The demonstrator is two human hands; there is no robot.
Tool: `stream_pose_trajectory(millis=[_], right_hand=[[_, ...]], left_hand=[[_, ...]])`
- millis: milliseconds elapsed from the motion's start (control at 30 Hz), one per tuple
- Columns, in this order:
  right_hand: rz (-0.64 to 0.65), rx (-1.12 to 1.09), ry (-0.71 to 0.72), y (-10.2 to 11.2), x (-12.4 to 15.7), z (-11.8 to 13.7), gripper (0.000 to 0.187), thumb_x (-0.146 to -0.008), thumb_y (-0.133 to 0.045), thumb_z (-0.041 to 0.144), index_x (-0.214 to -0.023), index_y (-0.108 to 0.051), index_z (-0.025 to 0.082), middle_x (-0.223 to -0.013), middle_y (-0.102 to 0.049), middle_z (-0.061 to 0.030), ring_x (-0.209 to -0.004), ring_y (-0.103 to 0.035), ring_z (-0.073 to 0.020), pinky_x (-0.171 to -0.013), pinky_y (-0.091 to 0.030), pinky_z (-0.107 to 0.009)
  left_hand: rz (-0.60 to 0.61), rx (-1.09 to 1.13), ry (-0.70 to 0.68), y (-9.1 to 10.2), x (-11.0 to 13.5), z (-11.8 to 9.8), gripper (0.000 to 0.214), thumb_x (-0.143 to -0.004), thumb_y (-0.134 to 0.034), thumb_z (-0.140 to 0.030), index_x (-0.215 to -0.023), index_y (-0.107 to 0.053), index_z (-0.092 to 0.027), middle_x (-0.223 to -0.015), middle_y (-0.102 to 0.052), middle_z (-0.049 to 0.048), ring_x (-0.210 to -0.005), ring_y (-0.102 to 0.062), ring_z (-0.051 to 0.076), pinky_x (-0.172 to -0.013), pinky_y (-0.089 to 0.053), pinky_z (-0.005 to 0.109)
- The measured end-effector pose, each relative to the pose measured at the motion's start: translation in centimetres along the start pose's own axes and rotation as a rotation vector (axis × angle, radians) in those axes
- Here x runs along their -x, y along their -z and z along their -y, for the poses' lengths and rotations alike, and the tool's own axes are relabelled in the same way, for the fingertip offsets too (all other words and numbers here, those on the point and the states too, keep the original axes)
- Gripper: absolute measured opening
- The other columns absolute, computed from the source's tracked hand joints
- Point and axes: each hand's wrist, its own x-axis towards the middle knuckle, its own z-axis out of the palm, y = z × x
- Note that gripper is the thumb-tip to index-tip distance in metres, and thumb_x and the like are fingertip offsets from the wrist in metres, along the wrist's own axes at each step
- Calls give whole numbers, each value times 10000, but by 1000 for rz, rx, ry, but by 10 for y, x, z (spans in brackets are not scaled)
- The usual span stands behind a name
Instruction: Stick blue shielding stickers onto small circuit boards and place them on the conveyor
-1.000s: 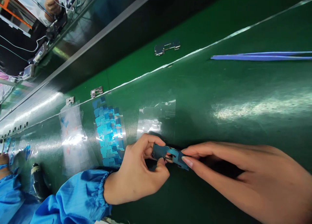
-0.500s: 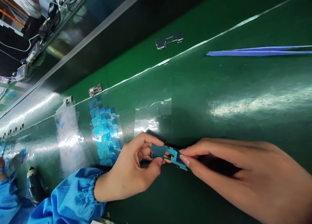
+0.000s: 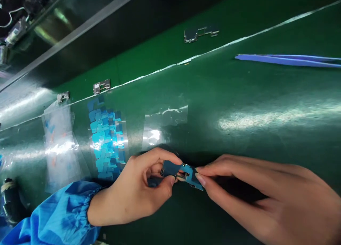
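Two hands, left hand (image 3: 133, 190) and right hand (image 3: 255, 191), pinch one small blue-filmed metal bracket (image 3: 181, 173) between them, held over the green desk (image 3: 239, 88) just beside a clear sheet of blue film squares (image 3: 106, 142).

The single head-worn camera looks forward and down from above, rolled so the glossy green bench mat (image 3: 239, 92) runs diagonally up to the right. It sits close over the left hand (image 3: 133, 190) and right hand (image 3: 255, 191), which fill the lower frame around a small blue-covered metal plate (image 3: 181, 172).
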Motion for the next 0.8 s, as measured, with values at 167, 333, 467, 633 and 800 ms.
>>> stream_pose_trajectory(millis=[167,333,467,633,800], right_hand=[[5,21,-11,-1,0,2,184,-993,-609,164,-923,-714,298,-766,-713,73,-542,-639,-97,-462,-433,-244],[18,74,13,1,-7,7,209,-979,-582,157,-857,-703,276,-714,-689,77,-500,-609,-78,-460,-435,-229],[2,132,40,2,-10,10,237,-957,-553,133,-799,-680,255,-672,-669,74,-471,-583,-67,-476,-439,-226],[-11,144,35,2,-11,9,243,-945,-545,142,-778,-672,264,-647,-672,75,-461,-582,-81,-480,-431,-251],[-27,197,25,1,-17,11,226,-858,-521,152,-689,-621,264,-568,-653,70,-396,-555,-95,-418,-392,-260]], left_hand=[[-21,-48,-13,0,-1,2,264,-929,-687,-150,-1185,-733,-196,-855,-718,46,-626,-628,123,-553,-488,234],[-20,-65,17,1,0,2,253,-942,-686,-183,-1184,-755,-210,-1010,-792,111,-773,-744,193,-626,-555,274],[-31,-70,-7,1,1,4,249,-938,-688,-177,-1178,-751,-198,-1005,-800,119,-807,-769,214,-623,-558,274],[-23,-92,-36,2,1,4,257,-952,-686,-160,-1197,-737,-220,-1056,-801,110,-843,-775,206,-638,-564,265],[-9,-58,-45,1,-1,0,235,-950,-682,-141,-1178,-715,-188,-955,-799,86,-766,-742,168,-624,-547,251]])
